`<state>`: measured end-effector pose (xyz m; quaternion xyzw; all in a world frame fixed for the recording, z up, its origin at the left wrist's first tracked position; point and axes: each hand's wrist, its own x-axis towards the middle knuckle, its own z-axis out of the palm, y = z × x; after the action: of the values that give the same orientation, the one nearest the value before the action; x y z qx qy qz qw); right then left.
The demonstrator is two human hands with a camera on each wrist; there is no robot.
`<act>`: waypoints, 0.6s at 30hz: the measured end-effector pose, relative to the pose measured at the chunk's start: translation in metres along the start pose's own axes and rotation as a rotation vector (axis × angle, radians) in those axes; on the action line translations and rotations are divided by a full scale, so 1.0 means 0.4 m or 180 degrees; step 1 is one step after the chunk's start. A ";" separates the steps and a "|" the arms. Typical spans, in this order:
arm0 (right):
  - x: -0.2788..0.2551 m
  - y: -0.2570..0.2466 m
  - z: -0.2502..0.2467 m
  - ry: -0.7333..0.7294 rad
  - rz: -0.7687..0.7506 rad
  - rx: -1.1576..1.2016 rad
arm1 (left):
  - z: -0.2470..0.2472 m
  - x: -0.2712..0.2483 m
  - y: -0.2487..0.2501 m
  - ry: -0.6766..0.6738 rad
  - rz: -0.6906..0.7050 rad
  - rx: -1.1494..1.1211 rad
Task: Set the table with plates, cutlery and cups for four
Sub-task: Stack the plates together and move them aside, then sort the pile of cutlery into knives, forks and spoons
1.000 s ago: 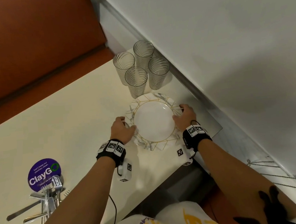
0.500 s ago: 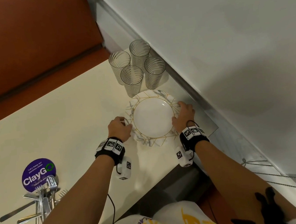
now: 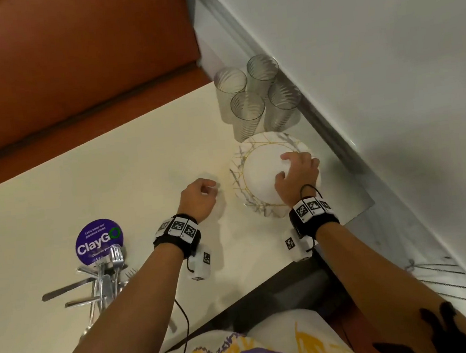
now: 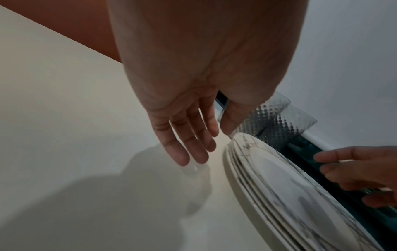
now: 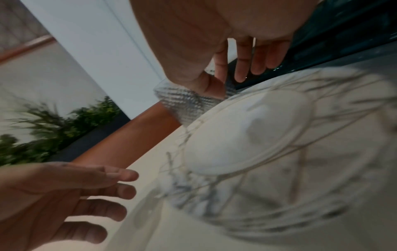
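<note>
Head view: the right hand hovers with loose, empty fingers over the stack of white marble-patterned plates with gold lines, probably ready to lift the top one. The left hand hangs relaxed and empty just beside the stack. Four ribbed clear glass cups cluster behind it near the grey wall. Steel cutlery lies piled far left on the cream worktop.
</note>
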<state>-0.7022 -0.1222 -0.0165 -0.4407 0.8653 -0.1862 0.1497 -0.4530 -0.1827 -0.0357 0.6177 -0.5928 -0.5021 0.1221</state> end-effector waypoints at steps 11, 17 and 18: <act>-0.281 -0.403 0.247 -0.1231 -0.1101 0.0469 | -0.367 -0.209 -0.329 0.0753 -0.0249 -0.0782; -0.490 -0.594 0.394 -0.1764 -0.1522 0.0624 | -0.555 -0.329 -0.552 0.1159 -0.0455 -0.0697; -0.519 -0.615 0.413 -0.1771 -0.1573 0.0642 | -0.573 -0.346 -0.578 0.1158 -0.0473 -0.0656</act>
<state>-0.3406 -0.1171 -0.0314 -0.6527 0.6366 -0.1742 0.3720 -0.1083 -0.1045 -0.0355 0.7244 -0.4595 -0.4479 0.2521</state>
